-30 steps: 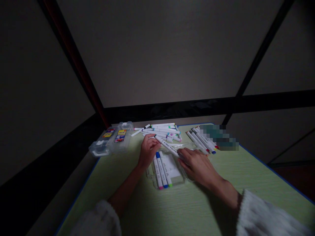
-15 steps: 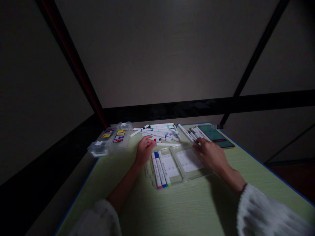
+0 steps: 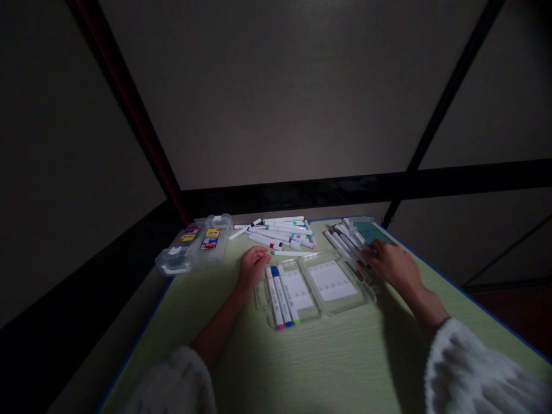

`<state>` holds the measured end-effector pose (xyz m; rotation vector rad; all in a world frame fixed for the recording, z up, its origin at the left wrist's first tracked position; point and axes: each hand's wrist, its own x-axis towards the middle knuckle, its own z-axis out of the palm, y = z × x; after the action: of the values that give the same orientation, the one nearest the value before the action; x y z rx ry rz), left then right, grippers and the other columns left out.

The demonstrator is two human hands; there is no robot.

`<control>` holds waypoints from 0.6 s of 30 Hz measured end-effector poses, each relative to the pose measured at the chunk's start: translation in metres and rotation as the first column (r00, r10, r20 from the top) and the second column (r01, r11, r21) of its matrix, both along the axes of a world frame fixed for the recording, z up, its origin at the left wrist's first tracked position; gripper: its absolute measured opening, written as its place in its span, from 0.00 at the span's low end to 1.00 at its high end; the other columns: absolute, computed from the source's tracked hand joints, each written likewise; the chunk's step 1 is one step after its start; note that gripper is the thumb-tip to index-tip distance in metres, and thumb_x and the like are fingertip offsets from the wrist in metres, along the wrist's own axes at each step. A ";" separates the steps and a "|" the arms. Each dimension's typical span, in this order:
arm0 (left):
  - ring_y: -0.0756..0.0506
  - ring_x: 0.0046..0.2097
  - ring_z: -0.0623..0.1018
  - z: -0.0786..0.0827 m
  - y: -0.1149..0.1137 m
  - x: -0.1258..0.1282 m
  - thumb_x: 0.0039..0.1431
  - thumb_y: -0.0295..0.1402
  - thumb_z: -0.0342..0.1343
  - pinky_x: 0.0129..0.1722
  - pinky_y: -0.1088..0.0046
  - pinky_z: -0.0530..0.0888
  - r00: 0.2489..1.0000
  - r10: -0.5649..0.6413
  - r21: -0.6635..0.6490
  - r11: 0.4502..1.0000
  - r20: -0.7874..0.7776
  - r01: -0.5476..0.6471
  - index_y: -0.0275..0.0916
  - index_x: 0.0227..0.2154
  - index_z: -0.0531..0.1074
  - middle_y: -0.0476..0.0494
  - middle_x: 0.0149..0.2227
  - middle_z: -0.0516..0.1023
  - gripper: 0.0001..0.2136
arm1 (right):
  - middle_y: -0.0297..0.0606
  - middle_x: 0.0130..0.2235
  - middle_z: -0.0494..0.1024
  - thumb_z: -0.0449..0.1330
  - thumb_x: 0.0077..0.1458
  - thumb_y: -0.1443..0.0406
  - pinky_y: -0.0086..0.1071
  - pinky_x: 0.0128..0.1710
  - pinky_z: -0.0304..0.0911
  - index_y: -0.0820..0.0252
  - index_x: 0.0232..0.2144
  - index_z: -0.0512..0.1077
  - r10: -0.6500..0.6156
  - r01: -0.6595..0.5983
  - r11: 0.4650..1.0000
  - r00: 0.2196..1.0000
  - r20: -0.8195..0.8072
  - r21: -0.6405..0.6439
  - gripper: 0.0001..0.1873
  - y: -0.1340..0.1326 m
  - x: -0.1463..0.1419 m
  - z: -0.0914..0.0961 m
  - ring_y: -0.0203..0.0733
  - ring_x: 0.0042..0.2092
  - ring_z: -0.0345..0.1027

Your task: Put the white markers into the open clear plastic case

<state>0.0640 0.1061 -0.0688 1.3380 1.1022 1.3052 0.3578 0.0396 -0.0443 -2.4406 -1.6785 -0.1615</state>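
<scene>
My left hand (image 3: pixel 252 266) rests on the green table (image 3: pixel 328 368) with its fingers curled, just left of an open clear marker case (image 3: pixel 314 287). Three markers (image 3: pixel 282 297) with pink, blue and green ends lie in the case's left half. A heap of white markers (image 3: pixel 280 232) lies beyond the left hand. My right hand (image 3: pixel 394 266) lies at the right on a row of markers (image 3: pixel 345 244), fingers bent over them; whether it grips one is unclear.
A shut clear case with coloured labels (image 3: pixel 194 247) stands at the table's far left corner. A phone-like flat thing (image 3: pixel 371 231) lies behind the right hand. Dark walls and beams surround the table.
My right hand carried a marker from over the case to the row at the right and now lies on that row. My left hand drew back from the heap.
</scene>
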 end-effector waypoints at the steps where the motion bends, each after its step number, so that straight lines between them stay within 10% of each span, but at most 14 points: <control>1: 0.51 0.25 0.73 -0.001 0.001 0.000 0.37 0.27 0.55 0.29 0.76 0.68 1.000 0.000 -0.002 1.000 -0.003 0.000 0.35 0.24 0.67 0.52 0.19 0.71 0.06 | 0.47 0.33 0.75 0.46 0.53 0.57 0.32 0.25 0.54 0.60 0.34 0.69 -0.004 0.004 1.000 1.000 -0.001 -0.006 0.17 0.001 0.002 -0.002 0.50 0.36 0.70; 18: 0.51 0.25 0.73 -0.010 0.005 -0.003 0.38 0.28 0.55 0.28 0.76 0.68 1.000 -0.026 0.008 1.000 -0.015 0.026 0.35 0.23 0.67 0.49 0.20 0.73 0.05 | 0.48 0.33 0.75 0.47 0.53 0.58 0.32 0.28 0.57 0.60 0.36 0.70 0.000 -0.001 1.000 0.999 -0.038 -0.023 0.17 0.003 0.008 -0.010 0.50 0.36 0.70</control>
<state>0.0609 0.1111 -0.0784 1.3658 1.0874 1.2839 0.3654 0.0423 -0.0539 -2.4438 -1.6751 -0.0955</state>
